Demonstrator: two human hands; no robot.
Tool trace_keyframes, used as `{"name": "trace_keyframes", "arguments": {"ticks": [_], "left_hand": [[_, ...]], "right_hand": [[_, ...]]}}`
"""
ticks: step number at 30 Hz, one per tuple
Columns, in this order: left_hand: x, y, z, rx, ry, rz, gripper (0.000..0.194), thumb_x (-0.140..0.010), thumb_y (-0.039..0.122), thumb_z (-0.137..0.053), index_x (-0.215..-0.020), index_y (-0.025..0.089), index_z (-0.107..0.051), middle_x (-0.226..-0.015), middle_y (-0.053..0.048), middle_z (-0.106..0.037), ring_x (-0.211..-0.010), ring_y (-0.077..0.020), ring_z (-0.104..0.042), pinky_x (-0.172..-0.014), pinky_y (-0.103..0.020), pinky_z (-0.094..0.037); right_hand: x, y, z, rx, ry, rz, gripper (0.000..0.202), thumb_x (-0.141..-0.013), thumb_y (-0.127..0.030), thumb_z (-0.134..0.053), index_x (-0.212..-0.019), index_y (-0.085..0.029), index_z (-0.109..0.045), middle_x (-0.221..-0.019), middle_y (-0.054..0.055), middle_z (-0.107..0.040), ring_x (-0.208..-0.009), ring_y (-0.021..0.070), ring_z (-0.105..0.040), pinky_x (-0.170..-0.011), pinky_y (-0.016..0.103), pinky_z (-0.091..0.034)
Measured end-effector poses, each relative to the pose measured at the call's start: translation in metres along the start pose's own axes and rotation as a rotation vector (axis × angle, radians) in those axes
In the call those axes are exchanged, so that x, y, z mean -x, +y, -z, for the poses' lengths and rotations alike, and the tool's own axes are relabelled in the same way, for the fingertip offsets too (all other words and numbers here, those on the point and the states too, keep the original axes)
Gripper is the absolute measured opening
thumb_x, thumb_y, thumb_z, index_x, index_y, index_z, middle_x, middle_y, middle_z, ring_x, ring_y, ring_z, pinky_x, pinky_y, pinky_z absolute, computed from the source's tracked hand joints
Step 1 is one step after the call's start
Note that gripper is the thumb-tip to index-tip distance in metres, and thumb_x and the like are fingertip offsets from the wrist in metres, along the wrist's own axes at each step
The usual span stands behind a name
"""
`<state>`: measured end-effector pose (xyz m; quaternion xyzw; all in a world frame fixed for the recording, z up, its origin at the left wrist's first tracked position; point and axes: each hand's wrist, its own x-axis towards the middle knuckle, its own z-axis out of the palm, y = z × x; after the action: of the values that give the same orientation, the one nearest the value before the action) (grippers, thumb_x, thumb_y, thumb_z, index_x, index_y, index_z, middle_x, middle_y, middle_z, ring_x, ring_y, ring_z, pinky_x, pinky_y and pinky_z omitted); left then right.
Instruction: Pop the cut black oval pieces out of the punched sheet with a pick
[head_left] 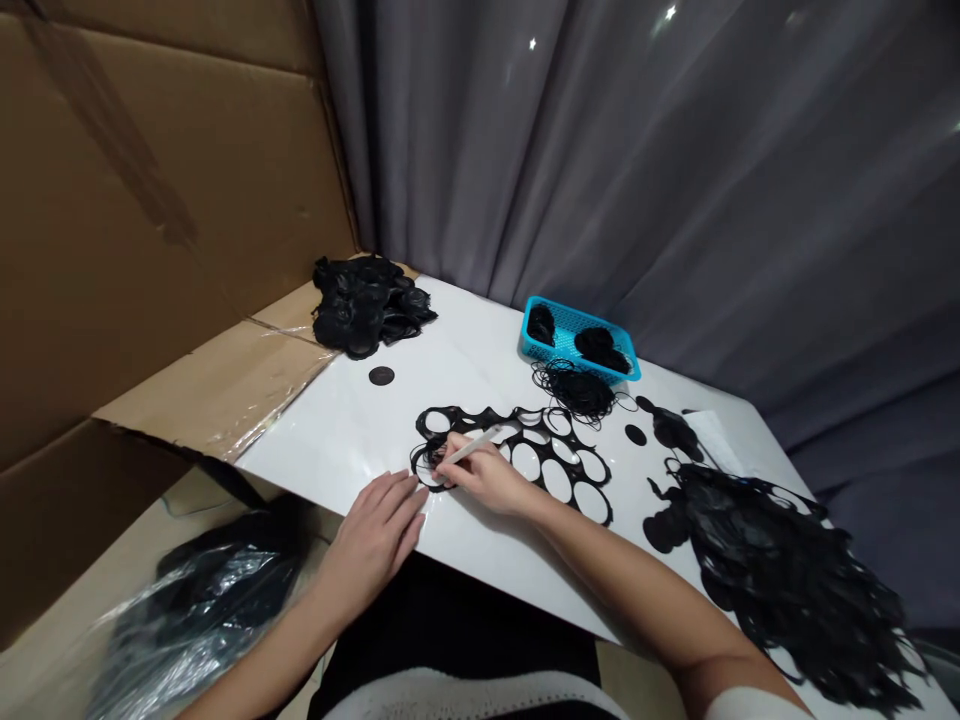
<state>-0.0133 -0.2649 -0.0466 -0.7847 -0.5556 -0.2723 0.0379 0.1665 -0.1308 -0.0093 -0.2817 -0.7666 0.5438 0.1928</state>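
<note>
On the white table (pixel 465 350) lies a black sheet (pixel 538 436) with large round holes. My right hand (pixel 484 475) grips a white pen-like tool (pixel 472 445) over the left end of this sheet, with thin black strands bunched by the fingertips. Just left of it, my left hand (pixel 381 525) rests flat at the table's front edge, fingers spread a little, its fingertips beside the sheet's left ring. Whatever lies under the right fingers is too small to make out.
A blue basket (pixel 581 330) holds black bundles, with thin black rings (pixel 574 390) before it. Black piles lie at the back left (pixel 371 305) and right (pixel 795 580). Cardboard (pixel 225 380) covers the table's left end. Black discs (pixel 382 375) and white paper (pixel 716 440) also lie there.
</note>
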Motion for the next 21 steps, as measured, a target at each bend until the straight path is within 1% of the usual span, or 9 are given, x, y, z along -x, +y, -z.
{"name": "trace_keyframes", "arguments": {"ticks": [2, 4, 9, 13, 15, 16, 18, 20, 21], "left_hand": [[0.002, 0.001, -0.002, 0.005, -0.013, 0.011, 0.027, -0.101, 0.026, -0.050, -0.125, 0.022, -0.062, -0.125, -0.008, -0.066, -0.122, -0.0258, -0.058, -0.107, -0.045, -0.046], [0.002, 0.001, -0.003, 0.000, -0.023, 0.020, 0.028, -0.101, 0.026, -0.049, -0.126, 0.022, -0.062, -0.125, -0.008, -0.066, -0.123, -0.0265, -0.057, -0.106, -0.045, -0.046], [0.001, 0.003, -0.004, -0.031, -0.014, 0.011, 0.030, -0.100, 0.025, -0.049, -0.127, 0.022, -0.061, -0.124, -0.009, -0.066, -0.121, -0.0273, -0.057, -0.103, -0.044, -0.047], [0.000, 0.003, -0.004, -0.033, -0.015, -0.006, 0.030, -0.099, 0.023, -0.050, -0.127, 0.021, -0.061, -0.123, -0.009, -0.066, -0.122, -0.0273, -0.056, -0.103, -0.044, -0.047], [0.001, 0.003, -0.004, -0.034, -0.020, -0.010, 0.029, -0.099, 0.022, -0.050, -0.126, 0.020, -0.061, -0.123, -0.010, -0.066, -0.122, -0.0275, -0.056, -0.102, -0.044, -0.047], [0.001, 0.002, -0.003, -0.035, -0.025, -0.009, 0.029, -0.099, 0.021, -0.050, -0.126, 0.020, -0.061, -0.123, -0.010, -0.066, -0.122, -0.0276, -0.056, -0.102, -0.044, -0.047], [0.000, 0.002, -0.002, -0.036, -0.041, -0.010, 0.028, -0.100, 0.022, -0.049, -0.125, 0.021, -0.061, -0.124, -0.010, -0.065, -0.123, -0.0278, -0.055, -0.103, -0.045, -0.047], [-0.003, -0.001, 0.000, -0.044, -0.075, -0.036, 0.027, -0.100, 0.022, -0.048, -0.124, 0.021, -0.060, -0.124, -0.010, -0.065, -0.127, -0.0285, -0.053, -0.106, -0.046, -0.046], [-0.005, -0.003, 0.001, -0.048, -0.101, -0.064, 0.026, -0.099, 0.021, -0.048, -0.123, 0.019, -0.060, -0.122, -0.010, -0.065, -0.130, -0.0292, -0.051, -0.109, -0.047, -0.044]], "right_hand": [[0.005, 0.000, -0.003, 0.081, 0.015, 0.036, 0.019, -0.092, -0.030, -0.057, -0.077, -0.021, -0.050, -0.079, -0.002, -0.057, -0.077, 0.0154, -0.055, -0.073, 0.028, -0.042], [0.007, 0.001, -0.005, 0.094, 0.016, 0.036, 0.018, -0.092, -0.029, -0.056, -0.077, -0.021, -0.050, -0.078, -0.003, -0.055, -0.076, 0.0154, -0.052, -0.072, 0.028, -0.040], [0.008, 0.003, -0.007, 0.088, 0.010, 0.042, 0.018, -0.091, -0.026, -0.057, -0.075, -0.021, -0.049, -0.078, -0.002, -0.054, -0.078, 0.0157, -0.052, -0.074, 0.028, -0.040], [0.009, 0.006, -0.011, 0.061, 0.046, 0.024, 0.018, -0.089, -0.025, -0.059, -0.074, -0.021, -0.050, -0.079, -0.002, -0.056, -0.078, 0.0156, -0.053, -0.074, 0.028, -0.040], [0.009, 0.009, -0.013, -0.057, 0.089, -0.034, 0.019, -0.088, -0.028, -0.062, -0.076, -0.021, -0.050, -0.077, -0.003, -0.057, -0.075, 0.0148, -0.053, -0.072, 0.028, -0.042], [0.008, 0.010, -0.013, -0.168, 0.109, -0.078, 0.020, -0.087, -0.030, -0.065, -0.076, -0.021, -0.050, -0.075, -0.003, -0.059, -0.073, 0.0142, -0.054, -0.071, 0.028, -0.043], [0.004, 0.011, -0.010, -0.459, 0.130, -0.186, 0.027, -0.082, -0.034, -0.073, -0.077, -0.020, -0.050, -0.074, -0.002, -0.063, -0.069, 0.0129, -0.057, -0.069, 0.026, -0.047], [-0.004, 0.009, 0.001, -0.732, 0.136, -0.278, 0.032, -0.076, -0.033, -0.081, -0.077, -0.020, -0.052, -0.078, 0.001, -0.067, -0.071, 0.0122, -0.062, -0.067, 0.024, -0.052], [-0.010, 0.006, 0.011, -0.827, 0.148, -0.303, 0.031, -0.074, -0.030, -0.083, -0.077, -0.019, -0.054, -0.081, 0.002, -0.069, -0.072, 0.0121, -0.064, -0.066, 0.023, -0.054]]}}
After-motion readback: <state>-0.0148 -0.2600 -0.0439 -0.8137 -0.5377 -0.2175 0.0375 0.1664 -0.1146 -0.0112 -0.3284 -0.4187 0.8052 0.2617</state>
